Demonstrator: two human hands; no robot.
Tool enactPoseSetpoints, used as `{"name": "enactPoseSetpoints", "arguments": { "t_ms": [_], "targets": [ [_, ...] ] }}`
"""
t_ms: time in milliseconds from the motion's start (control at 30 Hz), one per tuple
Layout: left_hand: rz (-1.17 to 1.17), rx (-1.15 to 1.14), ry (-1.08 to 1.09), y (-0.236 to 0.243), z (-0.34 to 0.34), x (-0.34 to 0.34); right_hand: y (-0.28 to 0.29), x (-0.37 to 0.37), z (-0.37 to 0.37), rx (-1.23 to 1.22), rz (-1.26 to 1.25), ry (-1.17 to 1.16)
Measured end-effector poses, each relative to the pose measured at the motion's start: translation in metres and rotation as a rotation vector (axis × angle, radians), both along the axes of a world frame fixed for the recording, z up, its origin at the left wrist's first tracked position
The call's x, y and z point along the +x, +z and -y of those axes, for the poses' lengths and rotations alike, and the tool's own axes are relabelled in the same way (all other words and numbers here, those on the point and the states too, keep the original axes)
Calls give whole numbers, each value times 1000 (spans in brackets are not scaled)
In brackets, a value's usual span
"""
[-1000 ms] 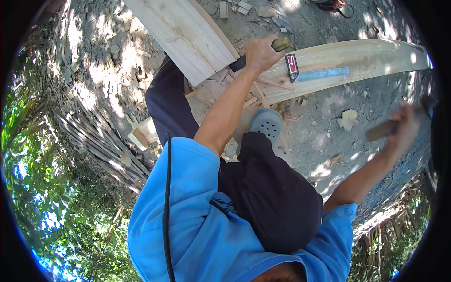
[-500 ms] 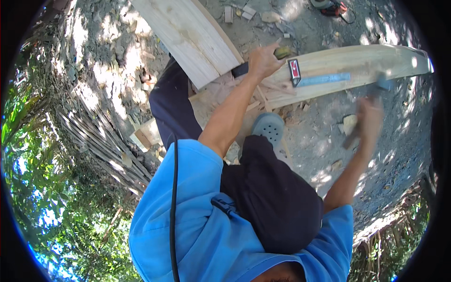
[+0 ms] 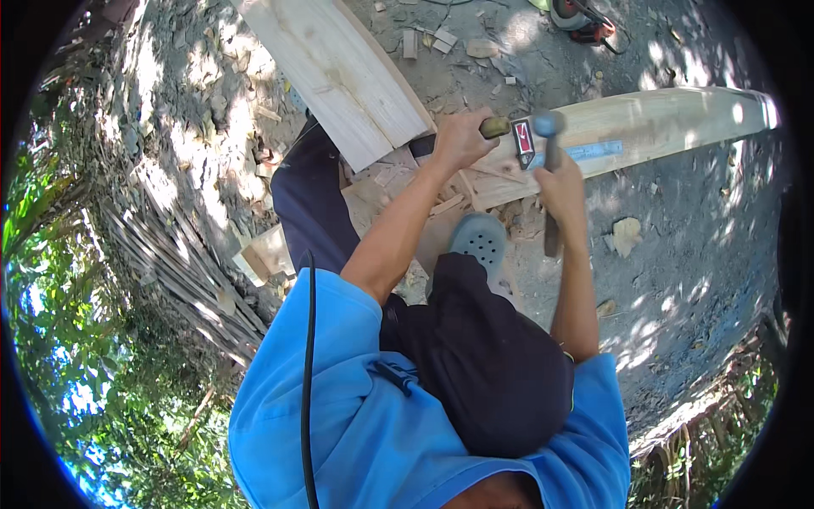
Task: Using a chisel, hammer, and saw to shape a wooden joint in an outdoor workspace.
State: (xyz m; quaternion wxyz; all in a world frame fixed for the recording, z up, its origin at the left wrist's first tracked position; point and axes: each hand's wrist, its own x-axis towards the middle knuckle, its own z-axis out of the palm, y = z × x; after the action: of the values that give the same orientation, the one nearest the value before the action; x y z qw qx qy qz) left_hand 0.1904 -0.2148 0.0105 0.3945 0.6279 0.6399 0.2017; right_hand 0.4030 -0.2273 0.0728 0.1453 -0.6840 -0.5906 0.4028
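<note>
My left hand [image 3: 464,142] is closed around a chisel [image 3: 495,128]. Its olive-yellow handle end sticks out to the right of my fist. On the other side the dark blade points left, to the end of a thick pale board [image 3: 352,81]; whether its tip touches cannot be seen. A hammer [image 3: 553,157] is in my right hand [image 3: 563,188]; its blurred blue-grey head is up close to the chisel's butt, with a gap between. Beneath lies a long pale plank [image 3: 678,119]. On it rests a try square [image 3: 593,151] with a red-and-black stock.
Wood chips [image 3: 398,174] lie around the joint. My grey clog [image 3: 480,240] stands beside the plank. Offcuts [image 3: 443,39] and a red corded power tool [image 3: 593,30] are on the dirt at the far side. A pile of sticks [image 3: 182,263] lies at left.
My right hand has swung the hammer leftward, from out over the right side to near the chisel's handle. My left hand keeps the chisel, shifted slightly left and down in view.
</note>
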Motion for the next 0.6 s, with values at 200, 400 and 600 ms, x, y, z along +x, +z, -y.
{"name": "enactPoseSetpoints", "arguments": {
  "t_ms": [200,400,600],
  "targets": [
    [247,43,-16,26,9,-27,28,111,41,-210,-21,-374],
    [434,-49,230,81,26,-56,-52,129,61,-131,119,-74],
    [399,67,647,138,40,-75,-109,106,-1,-206,417,87]
  ]
}}
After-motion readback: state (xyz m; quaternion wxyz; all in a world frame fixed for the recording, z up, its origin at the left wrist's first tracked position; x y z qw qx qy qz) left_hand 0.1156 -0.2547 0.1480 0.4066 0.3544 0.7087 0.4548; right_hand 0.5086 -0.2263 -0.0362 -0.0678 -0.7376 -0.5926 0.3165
